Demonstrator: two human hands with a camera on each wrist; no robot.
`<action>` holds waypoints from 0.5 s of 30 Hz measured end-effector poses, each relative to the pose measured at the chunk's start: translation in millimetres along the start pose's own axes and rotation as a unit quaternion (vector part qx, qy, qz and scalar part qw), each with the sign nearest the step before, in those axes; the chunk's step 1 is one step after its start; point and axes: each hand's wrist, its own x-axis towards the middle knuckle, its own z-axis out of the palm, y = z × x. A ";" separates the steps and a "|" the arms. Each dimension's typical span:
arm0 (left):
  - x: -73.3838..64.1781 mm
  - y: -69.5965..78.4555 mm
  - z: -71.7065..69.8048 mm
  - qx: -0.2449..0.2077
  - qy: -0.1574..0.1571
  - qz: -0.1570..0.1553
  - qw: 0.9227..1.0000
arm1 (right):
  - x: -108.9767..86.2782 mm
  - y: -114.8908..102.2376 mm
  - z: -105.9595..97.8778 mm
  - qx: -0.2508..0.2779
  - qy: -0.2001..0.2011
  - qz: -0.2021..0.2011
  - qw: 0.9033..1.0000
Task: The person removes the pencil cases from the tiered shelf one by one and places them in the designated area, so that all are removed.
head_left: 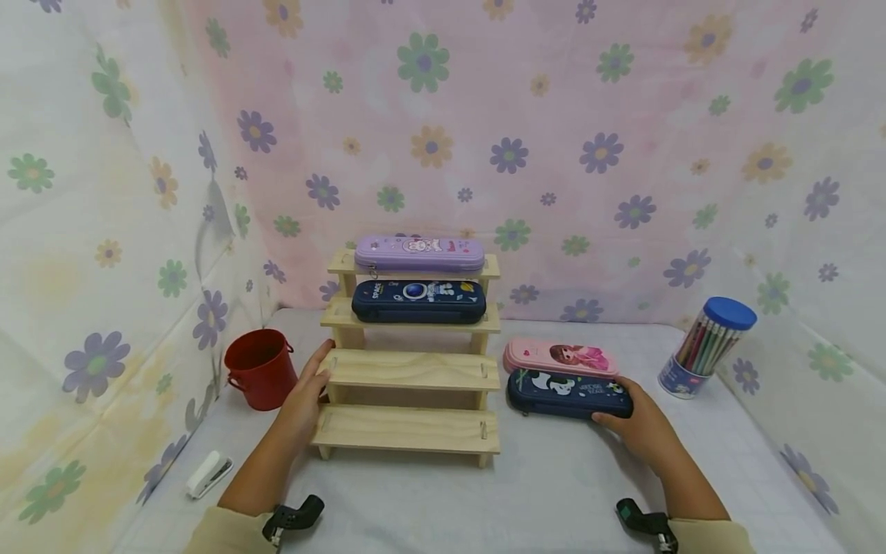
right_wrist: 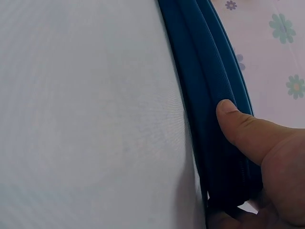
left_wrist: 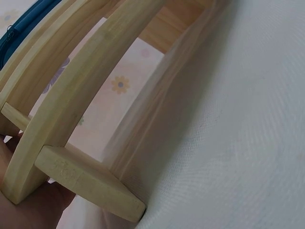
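A pale wooden stepped rack (head_left: 408, 427) stands in the middle of the table. My left hand (head_left: 304, 396) grips its left side by the lower steps; in the left wrist view the hand wraps the end of a wooden board (left_wrist: 76, 95). On the right, my right hand (head_left: 644, 423) holds the right end of a dark blue pencil case with a panda (head_left: 571, 392). The thumb (right_wrist: 233, 112) presses on its front side in the right wrist view. Right behind it lies a pink pencil case (head_left: 540, 354). A purple pencil case (head_left: 418, 254) sits on the top step, a navy astronaut pencil case (head_left: 418, 302) one step below.
A red bucket (head_left: 259, 369) stands left of the rack, with a white stapler (head_left: 209, 475) nearer the front. At the right, a tilted tub of pencils with a blue lid (head_left: 706, 346) stands near the flowered cloth wall (head_left: 796, 231). White cloth (head_left: 554, 492) covers the table.
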 end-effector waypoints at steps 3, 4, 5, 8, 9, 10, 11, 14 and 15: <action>-0.5 -0.1 -0.1 0.002 0.002 -0.001 1.000 | -0.7 -2.8 -0.6 0.005 -0.005 0.013 1.000; -0.4 0.0 -0.1 0.002 0.002 -0.002 1.000 | -0.7 -3.4 -0.7 0.005 -0.006 0.015 1.000; -0.3 0.2 -0.2 0.002 0.002 -0.003 1.000 | -0.6 -4.0 -0.8 0.006 -0.007 0.018 1.000; 0.1 0.8 -0.3 -0.001 0.001 -0.002 1.000 | -0.5 -4.7 -0.8 0.004 -0.007 0.022 1.000; 0.1 1.0 -0.3 -0.001 0.001 -0.002 1.000 | -0.3 -4.8 -0.7 0.004 -0.008 0.024 1.000; 0.2 1.1 -0.4 -0.001 0.001 -0.002 1.000 | 0.2 -4.5 -0.7 0.003 -0.010 0.025 1.000; 0.1 1.2 -0.4 0.000 0.000 -0.003 1.000 | 0.4 -4.3 -0.4 0.003 -0.011 0.027 1.000; 0.2 1.4 -0.5 0.000 0.000 -0.005 1.000 | 1.5 -3.5 0.1 0.001 -0.018 0.029 0.999; 0.2 1.6 -0.4 0.000 0.000 -0.005 1.000 | 2.1 -3.2 0.2 -0.001 -0.019 0.027 0.999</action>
